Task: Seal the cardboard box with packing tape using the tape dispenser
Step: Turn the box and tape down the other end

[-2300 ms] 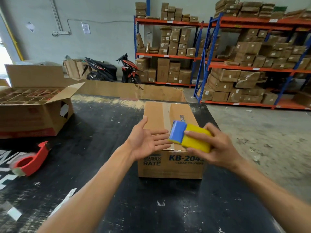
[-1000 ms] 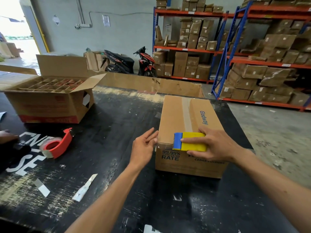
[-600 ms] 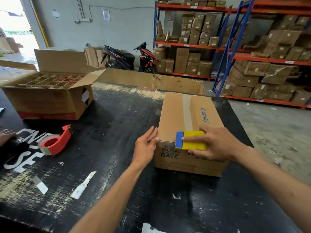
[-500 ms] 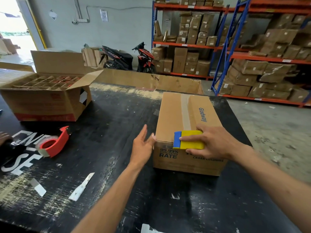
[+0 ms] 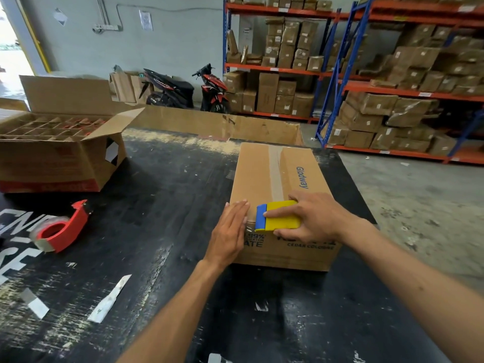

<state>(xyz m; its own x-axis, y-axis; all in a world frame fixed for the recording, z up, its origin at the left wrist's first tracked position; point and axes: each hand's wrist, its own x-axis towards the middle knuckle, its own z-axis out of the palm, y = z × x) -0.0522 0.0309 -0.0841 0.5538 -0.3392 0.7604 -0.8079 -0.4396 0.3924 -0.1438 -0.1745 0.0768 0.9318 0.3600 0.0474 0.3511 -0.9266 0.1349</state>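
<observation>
1. Cardboard box [image 5: 264, 176], brown and closed, sits on the black table [image 5: 162, 205] near the table's right side; "Glodway" is printed in blue on its top.
2. A strip of clear packing tape [image 5: 275, 174] runs along the centre seam of the box top, from the far edge toward the near edge.
3. Right hand [image 5: 311, 218] grips a yellow tape dispenser [image 5: 281, 218] with a blue end. The fingers are curled around it, index finger laid across its top and thumb underneath. The dispenser rests on the near top edge of the box, blue end pointing left.
4. Left hand [image 5: 230, 231] lies flat, fingers extended and held together, holding nothing. It presses on the near left corner of the box, fingertips on the top, just beside the blue end of the dispenser.
5. A red tape dispenser [image 5: 61, 229] loaded with a clear roll lies on the table, well to the left of the box and untouched.
6. An open carton [image 5: 60, 163] with divider cells inside stands at the far left of the table, flaps raised.
7. White tape scraps [image 5: 110, 299] lie on the table surface near the left forearm.
8. Background: blue and orange racking [image 5: 337, 58] stacked with cartons; two motorbikes [image 5: 188, 90] parked against the wall.
</observation>
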